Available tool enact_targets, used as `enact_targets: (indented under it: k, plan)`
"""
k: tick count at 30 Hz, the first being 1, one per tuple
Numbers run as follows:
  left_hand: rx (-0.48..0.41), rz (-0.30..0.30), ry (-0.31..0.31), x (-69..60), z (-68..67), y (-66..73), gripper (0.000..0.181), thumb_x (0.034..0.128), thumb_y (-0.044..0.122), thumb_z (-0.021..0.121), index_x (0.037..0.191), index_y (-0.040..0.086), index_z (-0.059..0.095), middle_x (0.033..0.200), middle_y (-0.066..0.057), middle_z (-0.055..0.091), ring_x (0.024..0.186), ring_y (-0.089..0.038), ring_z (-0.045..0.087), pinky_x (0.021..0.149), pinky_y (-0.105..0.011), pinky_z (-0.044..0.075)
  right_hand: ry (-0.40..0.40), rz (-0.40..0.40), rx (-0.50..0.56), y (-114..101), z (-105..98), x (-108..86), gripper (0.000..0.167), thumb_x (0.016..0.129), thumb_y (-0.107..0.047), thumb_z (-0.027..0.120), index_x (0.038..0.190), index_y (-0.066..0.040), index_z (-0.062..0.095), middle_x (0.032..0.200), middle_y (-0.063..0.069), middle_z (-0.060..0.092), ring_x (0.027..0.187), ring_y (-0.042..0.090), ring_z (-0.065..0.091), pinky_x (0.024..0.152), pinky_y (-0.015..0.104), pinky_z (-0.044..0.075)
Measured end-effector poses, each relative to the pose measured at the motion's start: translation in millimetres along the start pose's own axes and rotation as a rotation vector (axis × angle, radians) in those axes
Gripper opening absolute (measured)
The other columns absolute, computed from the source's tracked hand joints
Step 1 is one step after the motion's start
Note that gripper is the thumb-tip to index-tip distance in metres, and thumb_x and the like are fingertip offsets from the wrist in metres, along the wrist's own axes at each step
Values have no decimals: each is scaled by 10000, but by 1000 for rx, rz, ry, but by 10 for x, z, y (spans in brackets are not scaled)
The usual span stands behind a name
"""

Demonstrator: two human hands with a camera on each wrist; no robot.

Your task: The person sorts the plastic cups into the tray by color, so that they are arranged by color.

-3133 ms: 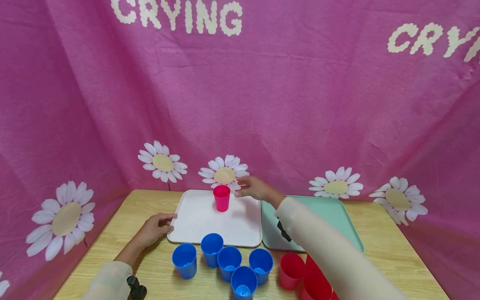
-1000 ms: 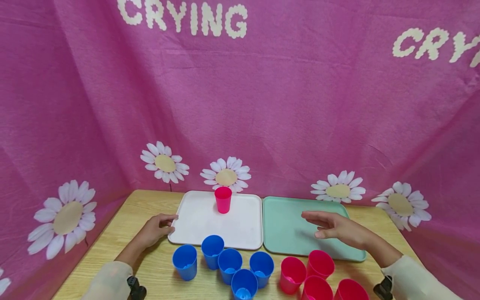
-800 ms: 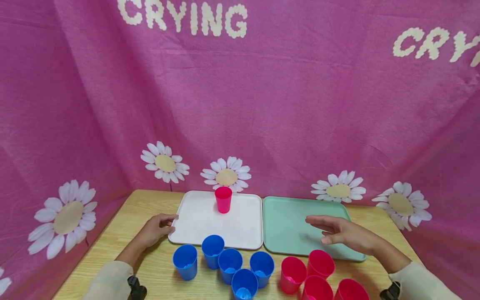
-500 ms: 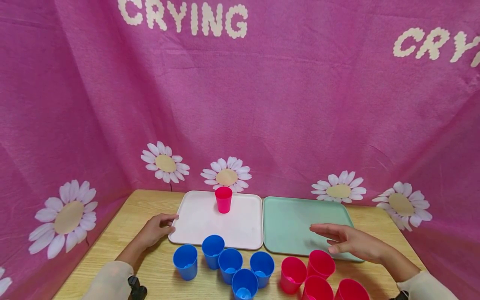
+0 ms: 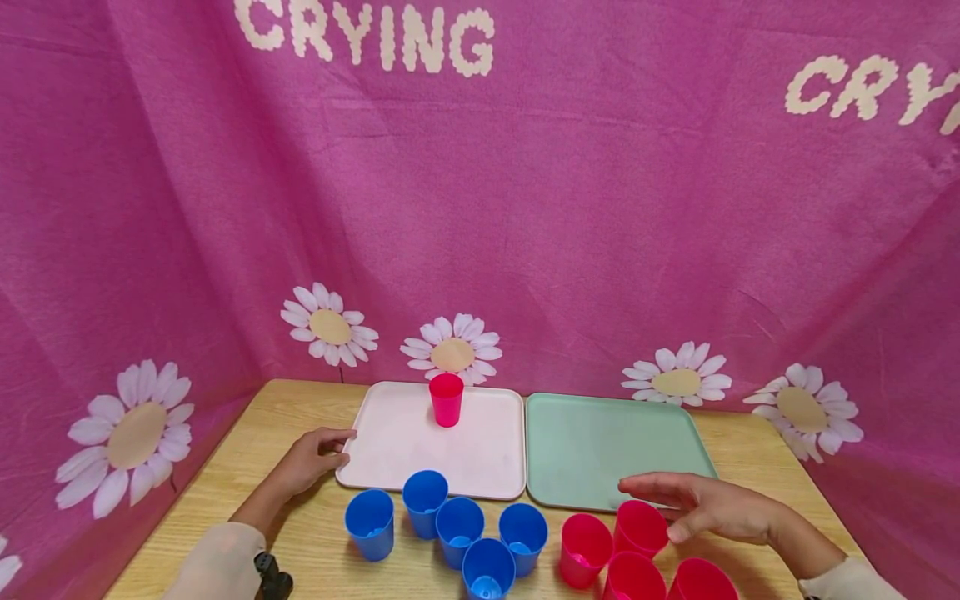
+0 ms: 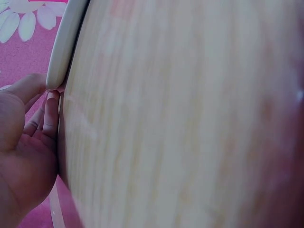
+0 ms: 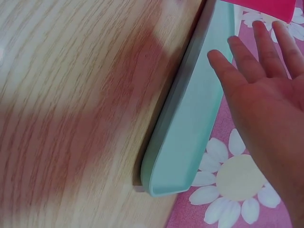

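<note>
My left hand point(image 5: 309, 460) pinches the left edge of a white tray point(image 5: 397, 467) at the back of the table. In the left wrist view, thumb and fingers of the left hand point(image 6: 28, 137) meet at the tray's rim point(image 6: 64, 52). A pink-red cup point(image 5: 447, 402) stands upright on that tray. My right hand point(image 5: 723, 510) hovers with fingers extended beside and above the rearmost pink-red cup point(image 5: 637, 533) of the front group. In the right wrist view, the spread fingers of the right hand point(image 7: 266, 95) hold nothing; part of a cup point(image 7: 270, 5) shows beyond them.
A green tray point(image 5: 600, 454) lies to the right of the white one. Several blue cups point(image 5: 459, 542) stand upright on the wooden table point(image 5: 300, 533) in front of the white tray. More pink-red cups point(image 5: 585, 560) are at front right. A pink flowered cloth point(image 5: 570, 250) hangs behind.
My right hand has drawn back from beside the cup on the white tray, passed over the green tray and come down toward the front pink-red cups. The left hand stays at the tray edge.
</note>
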State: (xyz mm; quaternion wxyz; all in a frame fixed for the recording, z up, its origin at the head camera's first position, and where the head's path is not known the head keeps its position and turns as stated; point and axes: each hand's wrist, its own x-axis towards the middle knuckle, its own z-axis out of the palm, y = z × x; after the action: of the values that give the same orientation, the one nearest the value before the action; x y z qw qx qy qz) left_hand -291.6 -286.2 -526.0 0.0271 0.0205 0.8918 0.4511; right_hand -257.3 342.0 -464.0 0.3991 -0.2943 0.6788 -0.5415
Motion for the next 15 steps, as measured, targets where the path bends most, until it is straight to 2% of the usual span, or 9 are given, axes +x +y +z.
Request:
enact_targets:
  k: [5,10,15]
  plan:
    - [6,7,1,-5,-1,1,452,935,-10,718,1379,-1,633,1239,-187,636,1078,-287,563,926,-333,531,-33,46,2,-7,22,18,702,971,-81,635,1595,-22,320,1613,213,379,1409,154,462,1096,339,471]
    - [4,11,0,-1,6,-1,449,939,-16,709,1382,4,633,1259,-190,635,1088,-291,567,954,-367,538,-82,59,55,6,33,47,687,956,-35,610,1584,-9,333,1541,159,491,1376,289,504,1086,421,497]
    - [7,14,5,8,10,-7,444,939,-15,710,1377,14,640,1264,-191,634,1091,-296,567,974,-394,537,-101,58,76,24,25,68,652,961,-22,601,1566,1,359,1495,169,539,1351,297,533,1066,440,514]
